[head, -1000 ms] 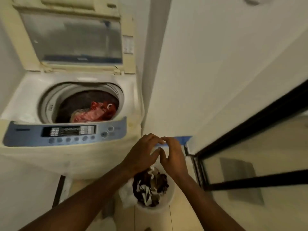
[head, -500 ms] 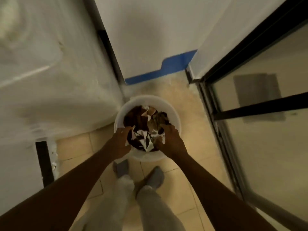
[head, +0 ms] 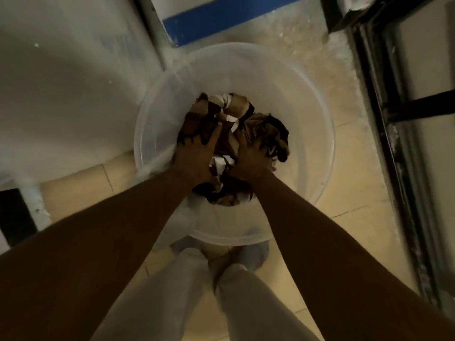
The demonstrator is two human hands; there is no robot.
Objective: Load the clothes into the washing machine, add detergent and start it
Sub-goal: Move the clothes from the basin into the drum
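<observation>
Head view, looking straight down. Both arms are reaching into the translucent tub (head: 317,112) sitting on the tiled floor (head: 357,217). Clothes (head: 234,108) are lying bunched at the tub's bottom as one brown, tan and white wad.

Left grip (head: 194,156) is digging its fingers into the wad's left side, thumb lying across the top. Right grip (head: 252,157) is curling round the right side. Both are pinching fabric, not spread. My read: they're squeezing from two sides so the wad is coming out in one lift with nothing trailing.

Tub is sitting just beside the washing machine (head: 64,94), whose white front is filling the left, probably to keep the carry short. Drum and panel aren't showing here.

Person's legs (head: 172,303) are standing at the tub's near edge. Black door frame (head: 384,124) is running along the right, with a blue strip (head: 221,19) at the far wall base.

Writing: nothing readable. No brand or label is showing, and the frame is motion-blurred.
</observation>
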